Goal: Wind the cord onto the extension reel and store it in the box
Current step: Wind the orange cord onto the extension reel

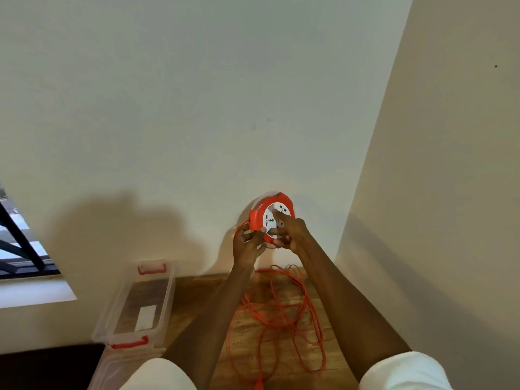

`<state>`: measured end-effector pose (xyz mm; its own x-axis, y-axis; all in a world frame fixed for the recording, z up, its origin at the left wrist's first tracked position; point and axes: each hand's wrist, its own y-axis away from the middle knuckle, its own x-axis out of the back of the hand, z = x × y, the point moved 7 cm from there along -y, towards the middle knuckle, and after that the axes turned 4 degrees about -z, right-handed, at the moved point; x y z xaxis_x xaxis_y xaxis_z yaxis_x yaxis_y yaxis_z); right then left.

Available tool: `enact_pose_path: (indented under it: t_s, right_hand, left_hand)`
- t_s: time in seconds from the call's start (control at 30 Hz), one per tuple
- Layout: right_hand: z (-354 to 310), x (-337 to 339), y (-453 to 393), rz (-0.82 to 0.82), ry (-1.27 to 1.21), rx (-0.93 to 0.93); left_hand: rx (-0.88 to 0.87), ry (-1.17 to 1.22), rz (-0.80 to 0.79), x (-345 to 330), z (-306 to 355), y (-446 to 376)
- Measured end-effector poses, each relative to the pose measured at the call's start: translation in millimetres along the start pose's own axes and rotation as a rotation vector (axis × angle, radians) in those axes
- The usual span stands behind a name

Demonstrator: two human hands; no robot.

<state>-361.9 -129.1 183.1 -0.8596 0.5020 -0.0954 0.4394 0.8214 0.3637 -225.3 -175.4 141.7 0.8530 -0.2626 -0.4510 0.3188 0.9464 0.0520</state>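
I hold an orange extension reel with a white socket face up in front of the wall. My left hand grips its lower left edge by the orange handle block. My right hand holds the lower right side, with its index finger pressed on the white face. The orange cord runs down from the reel and lies in loose loops on the wooden floor between my arms. A clear plastic box with red handles stands open on the floor to the left.
A cream wall fills the view ahead and meets another wall at the right. A window with black bars is at the far left. The clear lid of the box lies near my left knee.
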Motion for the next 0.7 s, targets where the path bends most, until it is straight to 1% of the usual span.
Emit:
enact_pose_path:
  t_s: [0.07,0.1,0.17,0.2,0.23,0.3,0.33,0.37,0.43,0.53,0.7]
  right_hand:
    - [-5.4,6.2,-2.8,-0.054,0.114,0.053]
    - [-11.8,12.1,-4.8,-0.033,0.240,0.120]
    - [-33.7,21.6,-4.3,0.099,0.672,0.356]
    - [-45.0,20.0,0.8,0.157,0.915,0.523]
    - [-52.2,12.8,5.9,0.156,1.129,0.701]
    - [-52.5,-8.2,11.8,0.011,1.504,1.002]
    - [-48.8,-16.3,14.1,-0.067,1.660,1.099]
    - [-46.0,-21.4,15.6,-0.112,1.771,1.169]
    - [-46.4,-27.9,20.1,-0.137,1.912,1.244]
    - [-42.6,-32.8,24.2,-0.170,2.066,1.244]
    - [-28.1,-30.1,27.5,-0.283,2.207,1.318]
  left_hand:
    - [0.008,-0.012,0.013,7.7,7.5,-5.7]
    - [0.012,-0.029,0.012,12.0,12.7,-8.8]
    - [0.014,-0.105,-0.011,20.5,24.8,-15.8]
    - [0.012,-0.157,-0.029,24.1,31.9,-19.6]
    - [0.015,-0.207,-0.049,26.9,38.8,-23.1]
    - [0.037,-0.288,-0.091,29.7,50.9,-28.4]
    - [0.047,-0.323,-0.112,30.0,56.3,-30.1]
    - [0.054,-0.359,-0.135,29.5,61.2,-31.7]
    - [0.079,-0.444,-0.188,27.0,68.2,-34.2]
    - [0.124,-0.552,-0.223,24.0,68.4,-33.5]
    - [0.128,-0.563,-0.252,20.9,55.0,-27.2]
